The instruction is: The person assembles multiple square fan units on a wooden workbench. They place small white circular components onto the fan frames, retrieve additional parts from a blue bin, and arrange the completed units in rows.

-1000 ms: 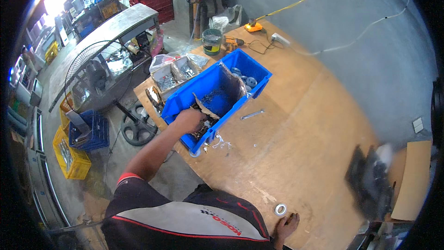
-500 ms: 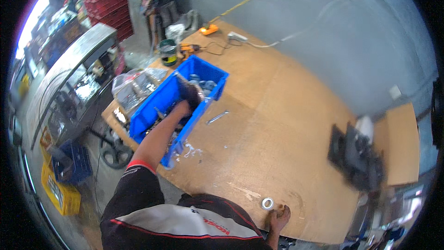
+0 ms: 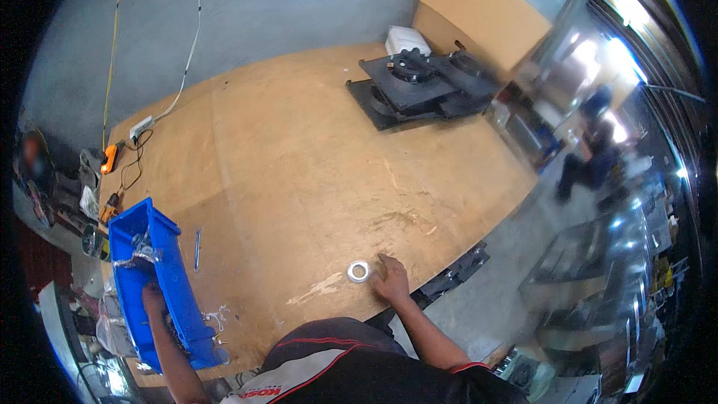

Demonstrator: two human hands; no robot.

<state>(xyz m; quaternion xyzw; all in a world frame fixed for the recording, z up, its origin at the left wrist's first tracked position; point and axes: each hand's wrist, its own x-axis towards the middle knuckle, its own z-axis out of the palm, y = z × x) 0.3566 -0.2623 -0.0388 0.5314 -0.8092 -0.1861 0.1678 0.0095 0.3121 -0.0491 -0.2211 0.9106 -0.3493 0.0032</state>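
Note:
At the left of the table stands a long blue plastic bin, with my left hand reaching down inside it. Its fingers are hidden among the contents, so what they touch does not show. Clear plastic bags with small grey parts lie in the bin's far end. Near the front edge of the table my right hand rests on the wood, fingers apart and holding nothing I can see. Just left of its fingers lies a silvery metal ring. A wrench lies beside the bin on its right.
Black flat metal assemblies are stacked at the table's far right, before an open cardboard box. An orange drill, a charger and a power strip sit at the far left. Another person is blurred at right.
The view has swung to the right, so the bin now appears farther left and the black assemblies nearer the middle. My left hand stays in the bin; my right stays by the ring.

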